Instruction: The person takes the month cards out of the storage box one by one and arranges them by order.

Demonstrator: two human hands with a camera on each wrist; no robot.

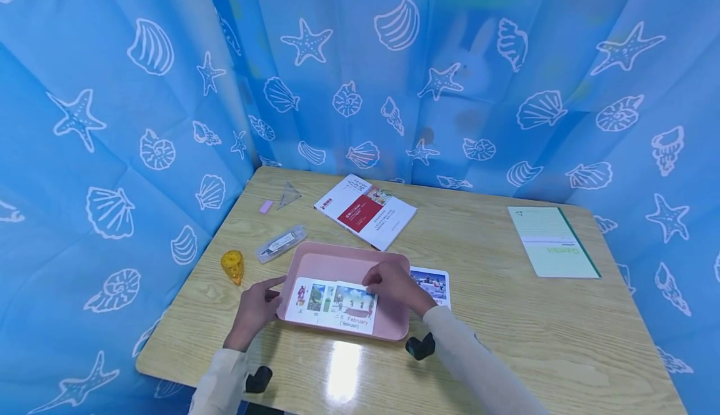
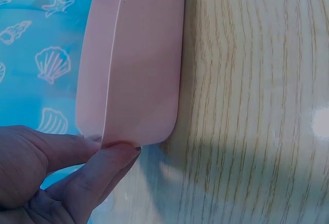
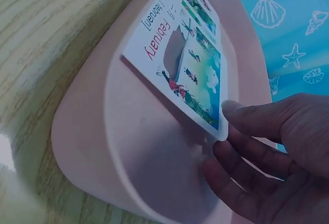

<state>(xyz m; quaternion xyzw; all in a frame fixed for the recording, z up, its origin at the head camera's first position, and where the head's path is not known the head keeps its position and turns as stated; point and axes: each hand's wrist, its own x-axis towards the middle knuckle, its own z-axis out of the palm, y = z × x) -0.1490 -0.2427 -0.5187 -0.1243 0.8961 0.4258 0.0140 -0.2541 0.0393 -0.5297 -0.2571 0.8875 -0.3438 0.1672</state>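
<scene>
While the right hand [image 1: 394, 285] pinches its upper right corner between thumb and forefinger, the white picture card printed "February" [image 1: 355, 305] lies uppermost in a row of overlapping white picture cards [image 1: 306, 299], inside a shallow pink rectangular tray [image 1: 349, 264]. The right wrist view shows the thumb on the card's face, the other fingers bent below, and the card's near edge standing clear of the tray floor. Its lettering reads upright for the wearer, picture towards the far side and words towards the near side. Whether the single card is longer one way than the other I cannot tell; the row's long axis runs left to right, dipping slightly rightward, much like the tray's.

The left hand [image 1: 255, 312] grips the tray's left end, thumb and forefinger pinching the wall near a rounded corner. Just beside the tray's right end, partly hidden by the right arm, lies another white card with a bluish picture [image 1: 430, 282].

On the pale wood-grain table [image 1: 489, 240], beyond the tray, a white book with a red block on its cover [image 1: 360, 215] slants from upper left to lower right. A clear oblong case [image 1: 281, 244] sits near the tray's upper left corner, with an amber teardrop-shaped dispenser [image 1: 232, 265] further left. A pale green notebook [image 1: 554, 242] lies well apart, at the right.
</scene>
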